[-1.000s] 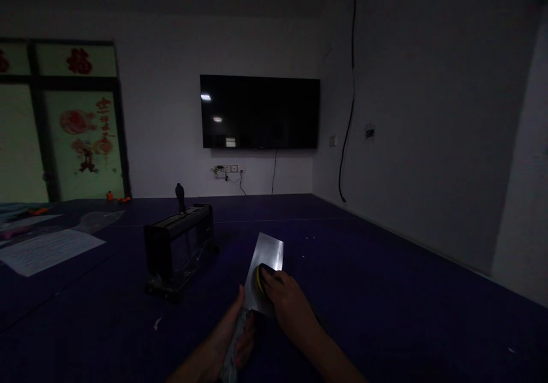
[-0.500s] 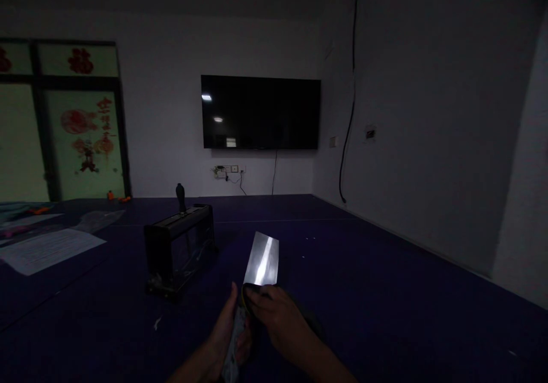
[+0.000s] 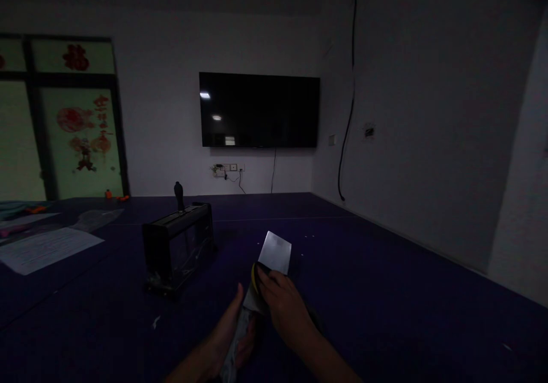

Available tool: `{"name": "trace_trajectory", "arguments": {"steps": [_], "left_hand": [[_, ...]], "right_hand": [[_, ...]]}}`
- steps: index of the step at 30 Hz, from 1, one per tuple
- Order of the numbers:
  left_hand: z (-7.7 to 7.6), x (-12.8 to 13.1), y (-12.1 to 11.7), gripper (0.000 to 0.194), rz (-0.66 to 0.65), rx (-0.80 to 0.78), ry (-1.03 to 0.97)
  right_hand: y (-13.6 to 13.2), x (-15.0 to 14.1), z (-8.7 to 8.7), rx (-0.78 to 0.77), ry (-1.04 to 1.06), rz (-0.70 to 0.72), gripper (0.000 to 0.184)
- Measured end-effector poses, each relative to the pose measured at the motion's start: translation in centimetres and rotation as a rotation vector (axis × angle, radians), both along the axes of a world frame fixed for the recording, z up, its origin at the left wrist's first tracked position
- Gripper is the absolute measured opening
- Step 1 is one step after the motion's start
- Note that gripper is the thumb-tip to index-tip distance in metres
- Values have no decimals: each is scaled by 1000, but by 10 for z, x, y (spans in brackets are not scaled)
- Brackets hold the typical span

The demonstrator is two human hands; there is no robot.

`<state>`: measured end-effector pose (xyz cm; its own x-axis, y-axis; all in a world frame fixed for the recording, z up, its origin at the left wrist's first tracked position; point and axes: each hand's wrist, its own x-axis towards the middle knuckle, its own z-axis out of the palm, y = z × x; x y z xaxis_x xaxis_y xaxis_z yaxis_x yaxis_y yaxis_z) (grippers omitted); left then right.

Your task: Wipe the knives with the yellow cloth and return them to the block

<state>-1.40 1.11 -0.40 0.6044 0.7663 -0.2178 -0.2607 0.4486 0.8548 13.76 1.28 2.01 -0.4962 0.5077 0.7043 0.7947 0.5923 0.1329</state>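
A cleaver (image 3: 276, 252) with a broad, shiny metal blade points up and away from me above the dark blue surface. My left hand (image 3: 229, 329) is closed around its pale, patterned handle (image 3: 240, 329), thumb stretched along the side. Held under the fingers of my right hand (image 3: 285, 306) is a black-and-yellow pad (image 3: 256, 277), pressed on the middle of the blade. The pad's exact kind is hard to make out in the dim light. Part of the blade is covered by the pad and my fingers.
On the dark blue surface (image 3: 363, 291), left of my hands, stands a black box-like frame (image 3: 177, 246) with an upright knob. Further left lie a printed paper sheet (image 3: 47, 250) and clear plastic (image 3: 98, 218). A television (image 3: 259, 109) hangs on the far wall.
My right hand and the pad have moved up the blade, away from the handle. The cleaver has tilted slightly to the right, and the bright glare on it has faded.
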Motion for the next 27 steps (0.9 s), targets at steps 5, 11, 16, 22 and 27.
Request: {"name": "trace_trajectory", "arguments": {"steps": [5, 11, 16, 22, 27], "left_hand": [[-4, -2, 5, 74, -21, -18, -15], [-2, -1, 4, 74, 29, -57, -70], [1, -4, 3, 74, -11, -39, -108], [2, -4, -3, 72, -71, 18, -53], [1, -4, -3, 69, -78, 48, -4]], "right_hand": [[3, 1, -2, -13, 39, -32, 57], [5, 3, -3, -29, 67, -72, 54], [10, 11, -1, -33, 77, -111, 57], [21, 23, -2, 21, 157, -174, 57], [18, 19, -1, 60, 108, -96, 59]]}}
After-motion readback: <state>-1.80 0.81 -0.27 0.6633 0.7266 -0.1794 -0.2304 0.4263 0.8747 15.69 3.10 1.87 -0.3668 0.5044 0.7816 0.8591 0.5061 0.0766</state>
